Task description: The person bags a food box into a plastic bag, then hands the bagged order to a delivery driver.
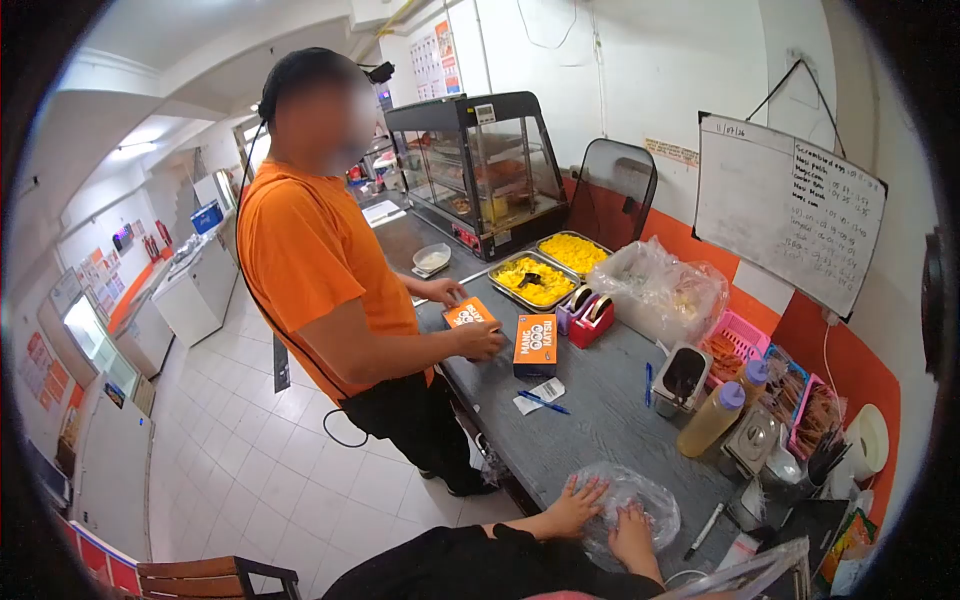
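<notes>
A clear plastic bag [655, 498] lies on the grey table [600, 420] near its front end. My left hand [577, 505] rests on the bag's left side with its fingers spread. Beside it, my right hand [632, 533] lies on the bag, fingers apart. Which layer of plastic each hand touches is too small to tell. Farther along the table, a co-worker in an orange shirt [300, 235] has both hands on an orange box [470, 312]. A second orange box [536, 343] stands near those hands.
A receipt with a blue pen [543, 402], trays of yellow food [535, 282], tape dispensers [592, 320], sauce bottles [712, 420] and a marker [705, 530] are on the table. A glass food warmer [480, 170] stands behind. Pink baskets [735, 345] line the wall side.
</notes>
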A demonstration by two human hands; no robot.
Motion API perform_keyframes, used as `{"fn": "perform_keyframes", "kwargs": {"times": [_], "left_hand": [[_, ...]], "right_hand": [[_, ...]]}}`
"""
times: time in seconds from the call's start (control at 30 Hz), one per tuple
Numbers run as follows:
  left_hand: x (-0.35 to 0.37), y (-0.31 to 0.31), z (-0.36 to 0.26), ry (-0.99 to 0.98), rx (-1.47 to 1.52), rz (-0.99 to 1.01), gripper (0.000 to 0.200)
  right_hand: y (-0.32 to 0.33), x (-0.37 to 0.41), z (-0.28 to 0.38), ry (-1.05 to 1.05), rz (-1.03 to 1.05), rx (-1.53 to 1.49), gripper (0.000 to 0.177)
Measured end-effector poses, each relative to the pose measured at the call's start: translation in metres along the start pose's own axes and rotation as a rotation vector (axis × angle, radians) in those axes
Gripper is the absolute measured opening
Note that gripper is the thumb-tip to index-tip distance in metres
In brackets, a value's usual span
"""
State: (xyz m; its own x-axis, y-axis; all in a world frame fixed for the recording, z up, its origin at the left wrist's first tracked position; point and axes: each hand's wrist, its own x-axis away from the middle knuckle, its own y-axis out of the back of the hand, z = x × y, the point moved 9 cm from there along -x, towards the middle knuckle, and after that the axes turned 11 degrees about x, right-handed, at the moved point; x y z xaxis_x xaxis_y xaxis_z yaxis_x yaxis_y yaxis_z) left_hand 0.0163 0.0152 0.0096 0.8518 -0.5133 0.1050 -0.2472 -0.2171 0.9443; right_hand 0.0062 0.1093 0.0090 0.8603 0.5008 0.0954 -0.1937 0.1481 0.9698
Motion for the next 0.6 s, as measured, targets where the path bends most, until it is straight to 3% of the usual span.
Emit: {"fn": "perform_keyframes", "kwargs": {"times": [0.1,0.23,0.3,0.33,0.4,0.43,0.5,0.6], "left_hand": [[0.005,0.001,0.003,-0.072,0.167,-0.037,0.064],[0.032,0.039,0.004,-0.118,0.284,-0.149,0.051],[0.049,0.067,0.008,-0.243,0.496,-0.399,0.040],[0.053,0.070,0.008,-0.243,0.495,-0.399,0.040],[0.066,0.086,0.018,-0.174,0.573,-0.570,0.026],[0.070,0.090,0.019,-0.175,0.572,-0.569,0.026],[0.066,0.071,0.043,0.163,0.751,-0.377,0.022],[0.069,0.077,0.038,0.198,0.705,-0.416,0.024]], "right_hand": [[0.008,-0.001,-0.002,-0.017,-0.058,-0.045,0.048],[0.006,0.002,-0.014,-0.064,0.018,-0.074,0.049],[0.006,0.005,-0.017,-0.077,0.038,-0.064,0.050],[0.008,0.007,-0.019,-0.068,-0.014,-0.046,0.048],[0.010,0.010,-0.019,-0.059,-0.066,-0.029,0.047],[0.012,0.011,-0.020,-0.062,-0.091,-0.055,0.047],[0.016,0.016,-0.021,-0.073,-0.115,-0.080,0.047],[0.023,0.017,-0.017,-0.073,-0.073,-0.129,0.051]]}}
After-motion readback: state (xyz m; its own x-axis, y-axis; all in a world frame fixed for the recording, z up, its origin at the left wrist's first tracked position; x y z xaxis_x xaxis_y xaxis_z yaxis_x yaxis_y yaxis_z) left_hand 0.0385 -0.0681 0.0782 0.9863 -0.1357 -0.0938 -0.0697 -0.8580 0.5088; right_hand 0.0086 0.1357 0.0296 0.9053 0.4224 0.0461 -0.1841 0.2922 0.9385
